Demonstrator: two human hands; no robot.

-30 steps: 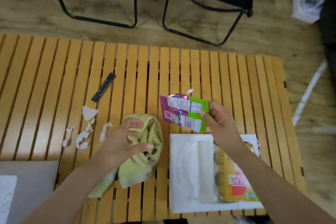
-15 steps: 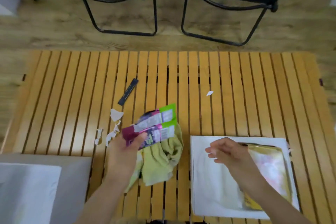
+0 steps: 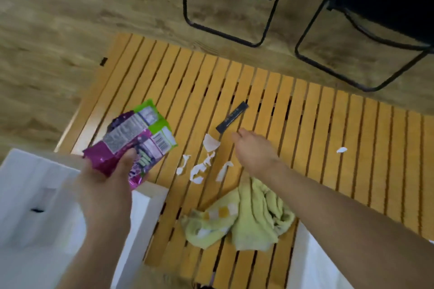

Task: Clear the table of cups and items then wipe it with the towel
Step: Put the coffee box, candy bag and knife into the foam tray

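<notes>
**Clearing underway; scraps remain**

Slatted table (image 3: 305, 112), still littered. White bin (image 3: 35, 195) at near-left corner. Towel (image 3: 249, 220) bunched, near edge. Left hand (image 3: 105, 185) pinches purple-green wrapper (image 3: 138, 141) above bin rim. Right hand (image 3: 253, 150) loosely curled, empty, nearing dark strip (image 3: 232, 117). Risk: paper scraps (image 3: 202, 166) slipping through slat gaps when swept.

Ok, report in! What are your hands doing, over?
Left hand grips purple-green snack wrapper. Right hand reaching toward dark sachet. White paper scraps, yellow-green towel on table.
</notes>
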